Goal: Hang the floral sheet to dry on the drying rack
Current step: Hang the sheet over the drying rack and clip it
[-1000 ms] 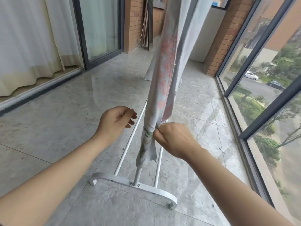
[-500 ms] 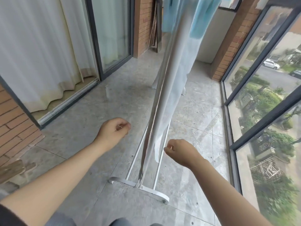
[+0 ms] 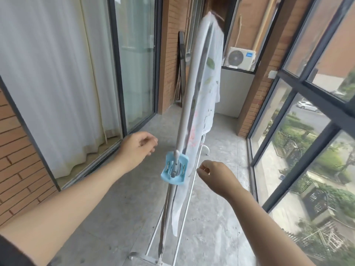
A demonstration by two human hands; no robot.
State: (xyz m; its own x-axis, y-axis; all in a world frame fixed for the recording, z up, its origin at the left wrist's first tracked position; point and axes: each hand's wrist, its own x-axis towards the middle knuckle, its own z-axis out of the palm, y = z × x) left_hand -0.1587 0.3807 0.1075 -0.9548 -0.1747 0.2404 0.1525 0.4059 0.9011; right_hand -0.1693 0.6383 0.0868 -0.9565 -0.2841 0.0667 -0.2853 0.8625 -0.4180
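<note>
The white drying rack [image 3: 187, 104] runs away from me down the balcony, seen end-on, with a light blue plastic end cap [image 3: 175, 169] facing me. The pale floral sheet [image 3: 208, 96] hangs over the rack's top bar and drapes down its right side to near the floor. My left hand [image 3: 137, 148] hovers left of the rack's end, fingers loosely curled, holding nothing. My right hand [image 3: 216, 174] hovers just right of the blue cap, fingers curled with nothing in them, a small gap from the sheet's edge.
Sliding glass doors with white curtains [image 3: 57, 83] line the left side. Tall windows [image 3: 299, 131] line the right. An air-conditioner unit [image 3: 241, 58] sits at the far end. A dark frame [image 3: 181, 64] leans on the brick pillar. The rack's white foot [image 3: 142, 257] rests on grey tiles.
My right hand has let go of the sheet's lower edge and both hands have risen. My view has tilted up from the rack's foot to its top bar and blue cap.
</note>
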